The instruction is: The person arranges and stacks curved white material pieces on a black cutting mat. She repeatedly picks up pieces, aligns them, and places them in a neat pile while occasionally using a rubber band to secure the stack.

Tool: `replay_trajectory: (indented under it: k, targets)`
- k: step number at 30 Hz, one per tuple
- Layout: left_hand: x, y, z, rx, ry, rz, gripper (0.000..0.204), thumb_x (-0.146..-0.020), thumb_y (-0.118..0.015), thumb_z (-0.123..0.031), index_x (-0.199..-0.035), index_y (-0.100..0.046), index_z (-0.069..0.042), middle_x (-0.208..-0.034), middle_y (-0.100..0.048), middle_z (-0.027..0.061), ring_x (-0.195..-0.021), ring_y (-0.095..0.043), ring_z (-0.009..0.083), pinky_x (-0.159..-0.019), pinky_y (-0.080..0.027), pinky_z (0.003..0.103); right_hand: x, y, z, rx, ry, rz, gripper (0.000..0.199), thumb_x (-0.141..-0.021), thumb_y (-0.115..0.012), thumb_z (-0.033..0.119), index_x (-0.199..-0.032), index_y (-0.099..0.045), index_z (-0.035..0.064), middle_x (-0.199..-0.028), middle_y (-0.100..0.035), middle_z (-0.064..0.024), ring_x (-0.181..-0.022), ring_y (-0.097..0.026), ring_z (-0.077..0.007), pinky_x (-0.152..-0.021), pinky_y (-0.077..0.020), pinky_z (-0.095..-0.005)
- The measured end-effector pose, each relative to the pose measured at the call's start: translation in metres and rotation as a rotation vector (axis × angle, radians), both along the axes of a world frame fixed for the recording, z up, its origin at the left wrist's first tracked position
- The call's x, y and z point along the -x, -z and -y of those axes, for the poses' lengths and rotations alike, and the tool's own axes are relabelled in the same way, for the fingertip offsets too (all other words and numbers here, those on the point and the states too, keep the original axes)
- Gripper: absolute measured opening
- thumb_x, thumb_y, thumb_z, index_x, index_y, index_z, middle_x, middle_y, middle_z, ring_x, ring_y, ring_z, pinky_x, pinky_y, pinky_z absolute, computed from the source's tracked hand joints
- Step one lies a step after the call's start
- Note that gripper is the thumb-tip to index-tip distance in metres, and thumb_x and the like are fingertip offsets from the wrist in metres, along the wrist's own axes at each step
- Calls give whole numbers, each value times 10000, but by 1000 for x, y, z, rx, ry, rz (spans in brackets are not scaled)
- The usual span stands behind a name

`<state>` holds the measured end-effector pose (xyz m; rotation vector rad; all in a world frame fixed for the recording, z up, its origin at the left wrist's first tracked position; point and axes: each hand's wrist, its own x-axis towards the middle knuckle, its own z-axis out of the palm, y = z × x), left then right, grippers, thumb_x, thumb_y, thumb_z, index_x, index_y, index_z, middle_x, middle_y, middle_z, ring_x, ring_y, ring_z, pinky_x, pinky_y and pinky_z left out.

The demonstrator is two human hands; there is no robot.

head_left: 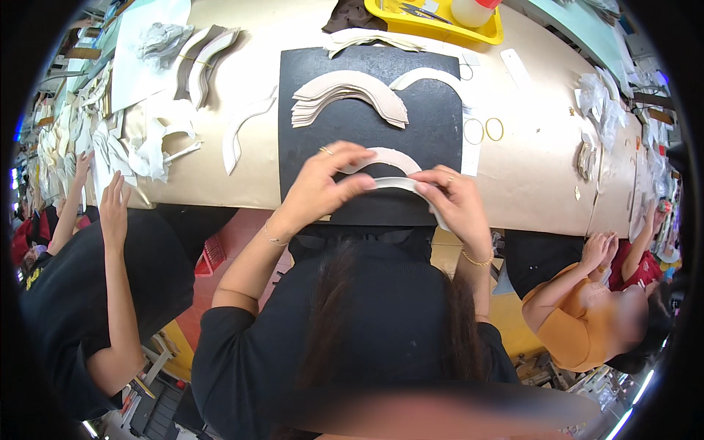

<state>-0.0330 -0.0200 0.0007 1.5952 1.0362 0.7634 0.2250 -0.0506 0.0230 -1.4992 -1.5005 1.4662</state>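
Note:
A thin, pale, curved strip [396, 182] is held up in front of me, bowed and seen almost edge-on. My right hand [460, 202] pinches it between thumb and fingers, its free end hanging below. At the strip's other end is the thumb of my left hand [326, 180]. The left fingers bend over a pinkish curved piece [396, 156] just behind, above the black mat [297, 158]. Whether they press on that piece, I cannot tell. Farther back on the mat lies a fanned stack of pinkish curved pieces [348, 95], beside a white curved piece [429, 75].
A yellow tray [495, 33] with a red-capped container stands at the back. Bundled curved pieces [209, 66], white scraps [158, 147] and a wavy strip [235, 139] lie left. Rubber bands [495, 130] lie right of the mat. Co-workers sit on both sides.

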Motion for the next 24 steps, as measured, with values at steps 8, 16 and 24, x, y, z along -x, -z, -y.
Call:
replay_trajectory:
  k: [8,16,24]
  targets:
    - [-3,-1,-9,573,-76,-94,250,-957,-677,-230,-1010,-713,12,-783,-715,46,-615,-590,58,-551,-454,203,11,24,0,305,267,-25,218,-933,-711,168,-1042,-705,-20,-772,-703,-47,-609,-599,-50,-546,-483,-205]
    - [-8,11,-21,213,-52,-422,263,-920,-680,-273,-848,-707,-21,-628,-672,85,-526,-644,184,-556,-493,301,26,37,-4,247,389,48,224,-926,-716,169,-869,-639,-34,-748,-720,-103,-654,-694,-107,-570,-554,-242]
    - [-10,16,-22,98,-31,-546,294,-910,-681,-320,-806,-690,-46,-627,-666,90,-594,-674,268,-579,-507,367,26,35,-8,240,372,142,253,-924,-712,205,-861,-630,-26,-706,-717,-105,-593,-677,-93,-519,-523,-225]
